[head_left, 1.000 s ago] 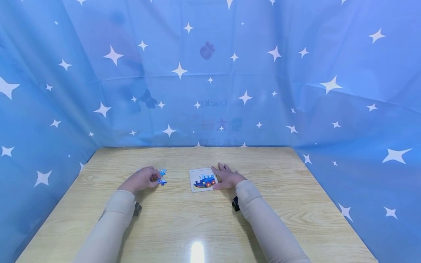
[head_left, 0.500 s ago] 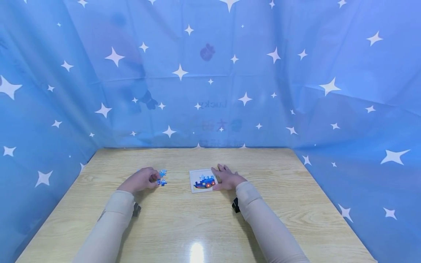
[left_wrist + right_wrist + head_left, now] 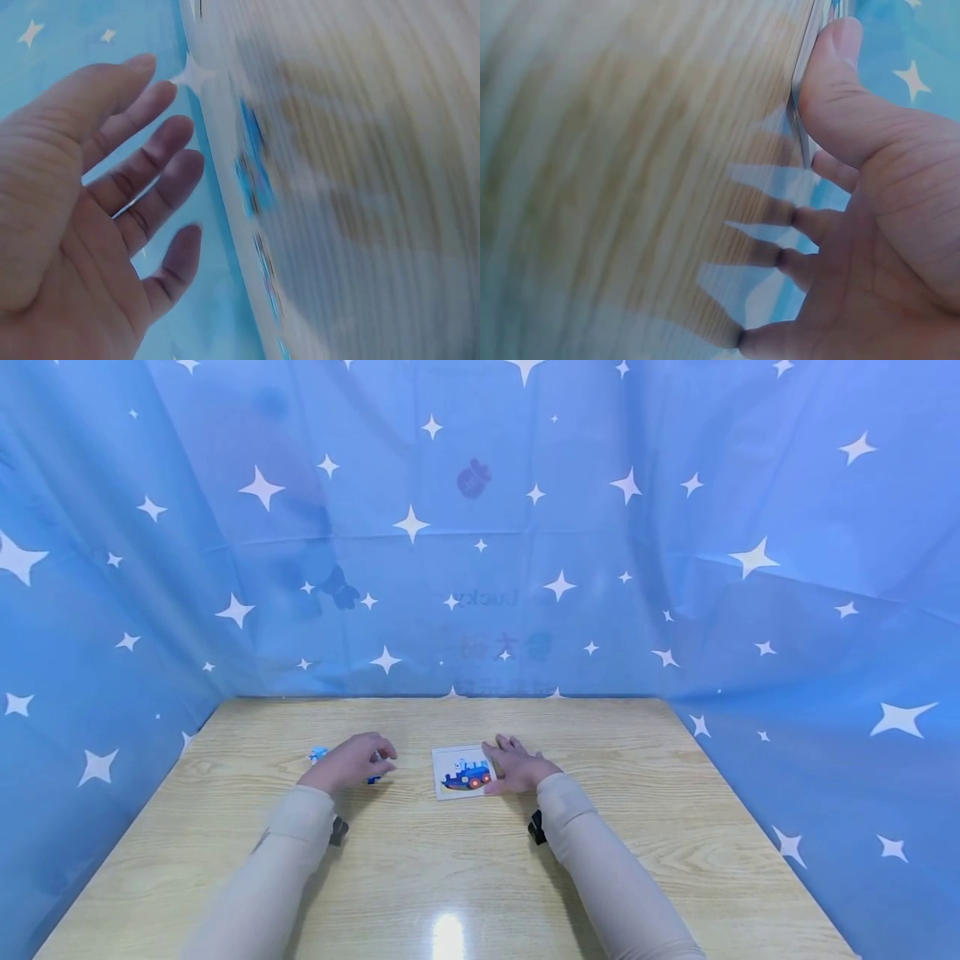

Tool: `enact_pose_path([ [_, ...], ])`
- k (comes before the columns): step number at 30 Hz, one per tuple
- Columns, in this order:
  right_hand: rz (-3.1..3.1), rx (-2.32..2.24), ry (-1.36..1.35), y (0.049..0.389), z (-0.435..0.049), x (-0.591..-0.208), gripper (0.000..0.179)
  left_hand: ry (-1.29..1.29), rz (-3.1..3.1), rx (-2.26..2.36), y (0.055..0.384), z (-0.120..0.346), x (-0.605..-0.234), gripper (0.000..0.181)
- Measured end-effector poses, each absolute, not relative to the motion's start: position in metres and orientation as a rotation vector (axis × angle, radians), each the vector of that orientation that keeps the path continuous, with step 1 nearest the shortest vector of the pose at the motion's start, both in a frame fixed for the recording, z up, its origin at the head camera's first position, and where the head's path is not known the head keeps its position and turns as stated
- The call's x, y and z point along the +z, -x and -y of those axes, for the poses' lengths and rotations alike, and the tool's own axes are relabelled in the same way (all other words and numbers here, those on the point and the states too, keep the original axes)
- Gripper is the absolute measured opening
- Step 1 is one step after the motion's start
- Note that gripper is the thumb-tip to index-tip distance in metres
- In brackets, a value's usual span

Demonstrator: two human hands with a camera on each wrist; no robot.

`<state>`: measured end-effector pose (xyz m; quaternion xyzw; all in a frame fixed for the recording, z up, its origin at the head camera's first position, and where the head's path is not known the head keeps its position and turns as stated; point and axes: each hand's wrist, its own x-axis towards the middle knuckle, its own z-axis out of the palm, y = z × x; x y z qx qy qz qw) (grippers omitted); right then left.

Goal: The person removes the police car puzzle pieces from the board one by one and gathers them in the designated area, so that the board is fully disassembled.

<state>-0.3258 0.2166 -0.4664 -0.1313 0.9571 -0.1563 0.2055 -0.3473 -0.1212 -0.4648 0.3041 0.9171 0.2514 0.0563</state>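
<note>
In the head view my left hand (image 3: pixel 354 762) hovers over blue jigsaw pieces (image 3: pixel 373 780). Its fingers are loosely bent and apart, with nothing between them in the left wrist view, where the blurred blue pieces (image 3: pixel 255 169) lie on the table beyond the fingertips. More blue pieces (image 3: pixel 318 753) show left of that hand. A white-bordered picture board (image 3: pixel 453 775) with a blue locomotive and red wheels lies flat at the middle. My right hand (image 3: pixel 519 766) rests spread at its right edge. In the right wrist view the thumb touches the board's edge (image 3: pixel 802 82), while other fingertips stand on the wood.
The wood-grain table (image 3: pixel 450 860) carries a bright light reflection near its front. A blue star-patterned curtain (image 3: pixel 480 527) hangs behind it and along both sides. A black wrist camera (image 3: pixel 537 827) sits under the right wrist, another under the left.
My left hand has moved right and its fingers have spread. Blue pieces on its left have come into view, and it now covers others. The right hand and the board stay still.
</note>
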Motion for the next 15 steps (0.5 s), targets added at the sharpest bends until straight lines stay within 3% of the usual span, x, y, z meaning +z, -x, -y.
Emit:
enact_pose_path([
  [15,-2.679,-0.365,0.377,0.330,-0.215,-0.468,0.091,-0.863,-2.840,0.512,0.352,0.023,-0.469,0.026],
])
